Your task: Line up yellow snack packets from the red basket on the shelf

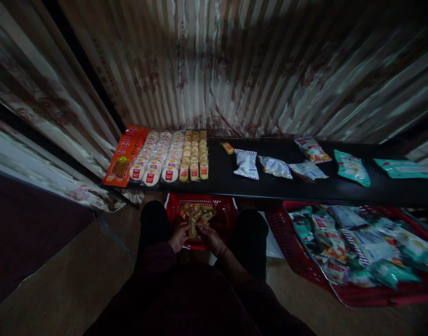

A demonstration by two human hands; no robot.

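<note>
My left hand (179,236) and my right hand (210,238) meet over a small red basket (228,210) between my knees. Both are closed on small yellow-brown wrapped snacks (192,228) gathered between them. More of the same wrapped snacks (196,213) lie in the basket. On the black shelf (270,186) above, rows of the same yellow snacks (195,158) stand beside rows of round white cakes (158,156) and orange packets (125,154).
Loose packets lie along the shelf: one yellow snack (228,148), clear bags (247,164), green bags (352,168). A large red basket (291,242) full of packets (354,242) sits on the floor at right. Corrugated metal wall (235,70) rises behind the shelf.
</note>
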